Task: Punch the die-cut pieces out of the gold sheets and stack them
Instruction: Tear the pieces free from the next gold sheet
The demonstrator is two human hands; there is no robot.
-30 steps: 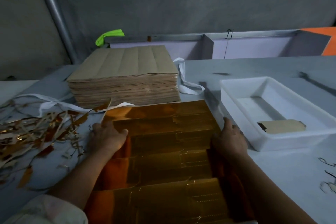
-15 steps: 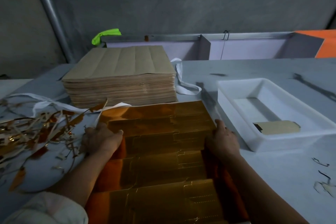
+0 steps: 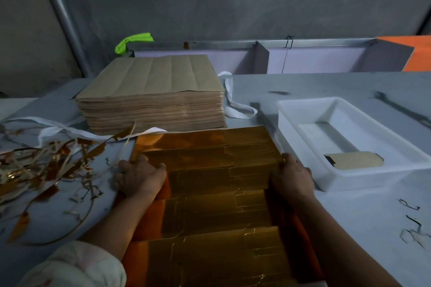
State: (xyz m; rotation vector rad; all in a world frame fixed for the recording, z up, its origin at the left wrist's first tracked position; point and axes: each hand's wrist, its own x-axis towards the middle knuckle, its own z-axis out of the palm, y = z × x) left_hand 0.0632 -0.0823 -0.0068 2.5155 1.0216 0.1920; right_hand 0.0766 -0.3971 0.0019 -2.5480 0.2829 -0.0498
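Note:
A shiny gold die-cut sheet (image 3: 210, 170) lies flat on the grey table in front of me, its cut outlines visible as stepped rows. My left hand (image 3: 140, 176) grips the sheet's left edge, fingers curled over it. At the opposite edge my right hand (image 3: 291, 177) holds the sheet the same way. Behind the sheet stands a thick stack of sheets (image 3: 151, 93) lying brown side up. One punched-out piece (image 3: 354, 162), brown side up, lies in the white tray (image 3: 303, 128) to the right.
A tangle of gold and white scrap strips (image 3: 39, 168) covers the table on the left. White strapping (image 3: 233, 105) loops beside the stack. Small scraps (image 3: 412, 228) lie at the right. A grey divided bin (image 3: 261, 58) and a green cloth (image 3: 133, 41) sit along the wall.
Both hands have stayed on the sheet's side edges, shifting only slightly toward me. The view has drifted a little. The sheet stays flat.

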